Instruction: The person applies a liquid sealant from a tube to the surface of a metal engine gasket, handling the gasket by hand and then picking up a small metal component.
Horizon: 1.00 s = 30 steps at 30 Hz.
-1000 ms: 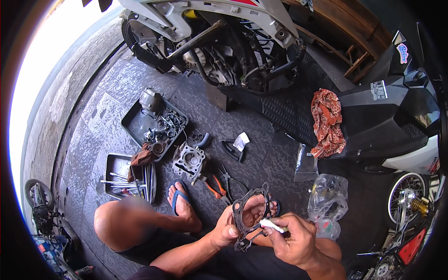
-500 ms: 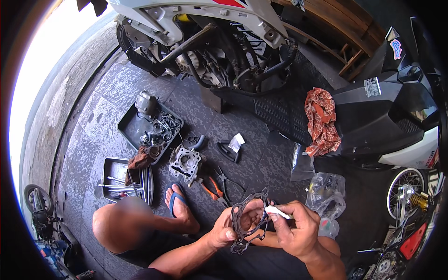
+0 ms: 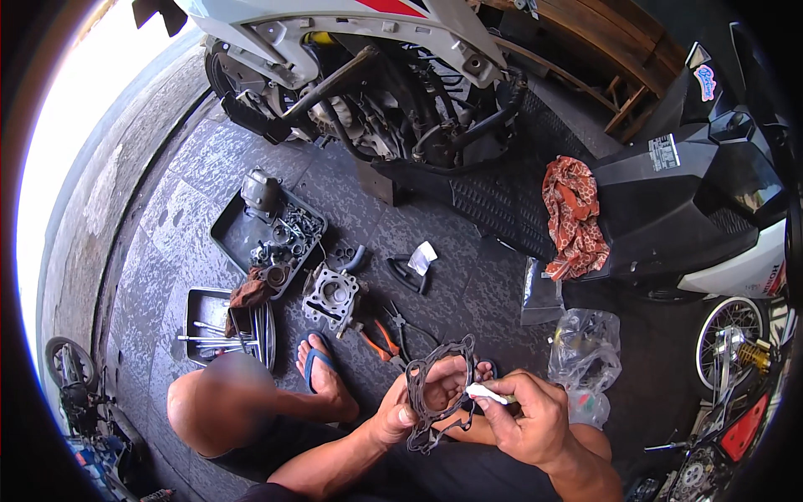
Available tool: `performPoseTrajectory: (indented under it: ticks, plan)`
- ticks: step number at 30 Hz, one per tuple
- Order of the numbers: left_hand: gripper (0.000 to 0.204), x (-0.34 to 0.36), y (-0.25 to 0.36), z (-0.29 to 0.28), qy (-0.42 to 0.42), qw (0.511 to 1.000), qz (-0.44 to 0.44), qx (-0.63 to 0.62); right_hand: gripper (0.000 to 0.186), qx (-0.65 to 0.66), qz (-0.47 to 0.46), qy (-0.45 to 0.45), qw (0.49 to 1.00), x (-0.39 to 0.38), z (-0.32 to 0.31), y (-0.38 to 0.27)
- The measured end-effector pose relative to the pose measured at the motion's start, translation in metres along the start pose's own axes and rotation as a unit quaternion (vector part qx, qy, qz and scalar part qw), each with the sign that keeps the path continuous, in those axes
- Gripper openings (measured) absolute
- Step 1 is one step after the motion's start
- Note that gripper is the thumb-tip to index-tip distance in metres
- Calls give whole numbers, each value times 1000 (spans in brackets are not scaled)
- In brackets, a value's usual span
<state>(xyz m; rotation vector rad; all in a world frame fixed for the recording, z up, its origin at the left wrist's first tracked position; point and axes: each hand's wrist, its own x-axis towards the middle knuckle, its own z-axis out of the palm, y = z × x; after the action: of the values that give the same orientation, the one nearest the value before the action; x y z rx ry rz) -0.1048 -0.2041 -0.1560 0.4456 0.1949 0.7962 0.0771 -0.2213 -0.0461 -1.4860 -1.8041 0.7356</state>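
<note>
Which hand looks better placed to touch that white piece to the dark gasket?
Probably the right hand: it pinches the white piece by the right side of the dark gasket, while the left hand is taken up holding that gasket.

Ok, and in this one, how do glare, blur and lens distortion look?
Head view: background at upper left blown out to white, with sheen on the floor tiles; head view: fisheye bends the concrete strip and leaves dark corners; head view: a blurred patch over part of the bent knee, while the left hand and gasket look reasonably sharp.
</note>
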Motion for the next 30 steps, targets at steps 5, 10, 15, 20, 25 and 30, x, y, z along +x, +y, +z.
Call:
performPoseTrajectory:
  ticks: [5, 10, 15, 20, 25, 30]
  plan:
    - [122, -2, 2, 7, 16, 1000, -10, 3, 14, -6, 16, 12, 1000, 4, -1, 2]
    - [122, 0, -1, 6, -11, 1000, -25, -9, 13, -21, 15, 63, 998, 7, 0, 11]
    - [122, -3, 1, -1, -16, 999, -33, -22, 13, -26, 20, 50, 998, 10, -1, 5]
    - [118, 1, 0, 2, -1, 1000, -17, -26, 17, -28, 18, 16, 999, 3, -2, 2]
    - [114, 4, 3, 0, -10, 1000, -5, -26, 17, -26, 7, -7, 1000, -5, 1, 7]
    - [118, 2, 4, 4, 33, 999, -18, -34, 16, -17, 18, 22, 999, 3, 1, 2]
